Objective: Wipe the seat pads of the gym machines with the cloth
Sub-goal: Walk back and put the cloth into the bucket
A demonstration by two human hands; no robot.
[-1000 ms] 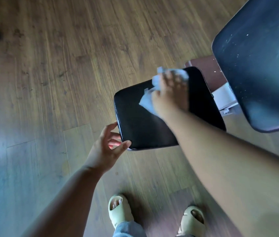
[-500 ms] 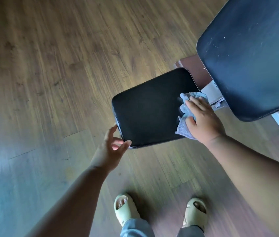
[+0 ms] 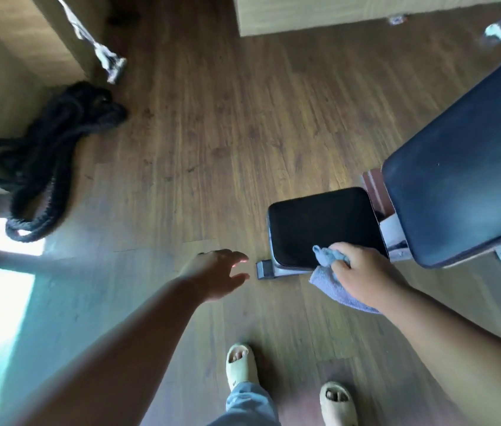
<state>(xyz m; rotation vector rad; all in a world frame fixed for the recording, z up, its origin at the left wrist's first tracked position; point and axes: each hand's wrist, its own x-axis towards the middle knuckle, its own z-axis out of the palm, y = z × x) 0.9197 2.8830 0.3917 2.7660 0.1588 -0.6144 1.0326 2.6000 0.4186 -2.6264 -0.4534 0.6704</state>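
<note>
Gripping a soft, light blue cloth [image 3: 332,279] bunched in the right hand [image 3: 362,279], a person nears the firm seat pad's [image 3: 319,226] edge; left hand [image 3: 215,276] apparently spread, empty.

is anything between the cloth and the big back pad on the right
Nothing visible. The right hand grips the cloth at the seat pad's near edge; the back pad lies just right, its surface bare.

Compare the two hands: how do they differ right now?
The right hand grips the light blue cloth at the near edge of the small black seat pad; the left hand holds nothing. The right hand's fingers are curled; the left hand's are spread, hovering clear of the pad. Both are bare.
</note>
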